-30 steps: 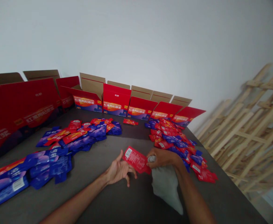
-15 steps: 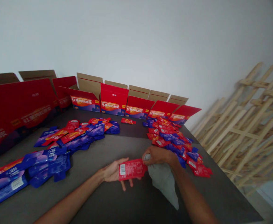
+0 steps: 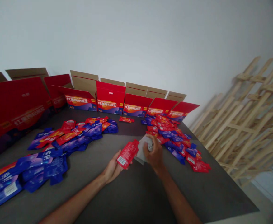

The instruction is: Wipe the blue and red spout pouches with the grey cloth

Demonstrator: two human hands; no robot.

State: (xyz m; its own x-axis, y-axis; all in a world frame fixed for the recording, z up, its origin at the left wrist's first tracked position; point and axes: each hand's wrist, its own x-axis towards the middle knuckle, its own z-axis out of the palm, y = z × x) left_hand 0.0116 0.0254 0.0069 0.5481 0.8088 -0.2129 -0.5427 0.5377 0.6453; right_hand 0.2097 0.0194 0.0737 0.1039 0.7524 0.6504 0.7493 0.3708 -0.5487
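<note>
Pose | left hand point(image 3: 111, 169) gripping red sachet point(image 3: 127, 153) | right hand point(image 3: 154, 152) clenched on grey cloth point(image 3: 142, 150)

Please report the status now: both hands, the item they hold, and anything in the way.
Left hand gripping red sachet, barcode end down. Right hand clutching grey cloth beside sachet's top. Nothing in the way; nearest sachet pile to the right.

A red sachet point(image 3: 127, 154) is gripped in the left hand point(image 3: 111, 168), a grey cloth point(image 3: 142, 148) bunched in the right hand point(image 3: 153, 152).
Both are held just apart over the dark bench point(image 3: 136, 193); blue and red sachets point(image 3: 63, 149) lie heaped on either side, open red cartons point(image 3: 110, 99) are lined along the far edge, and wooden frames point(image 3: 241, 118) are leaned at right.
</note>
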